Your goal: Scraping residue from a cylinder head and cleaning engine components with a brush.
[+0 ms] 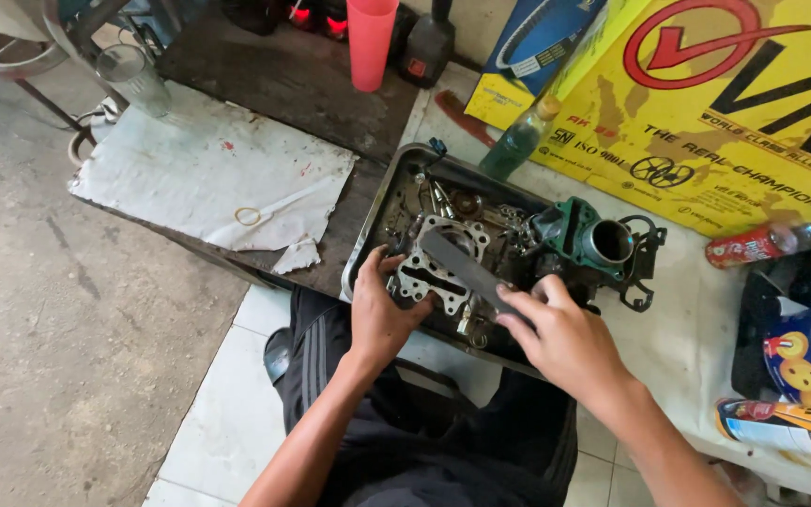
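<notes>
Slippage threatens: left hand (379,314) pins the metal gasket (436,263) in the tray (368,230) while right hand (556,333) grips a flat blade (466,268), which could skid and gouge.

Single head-mounted view. It looks steeply down, at close range, onto the metal tray (368,246) and, apparently, the wearer's lap.

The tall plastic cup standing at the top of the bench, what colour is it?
The tall plastic cup is pinkish red, plain, without pattern. It shows in the head view, the only one.
</notes>
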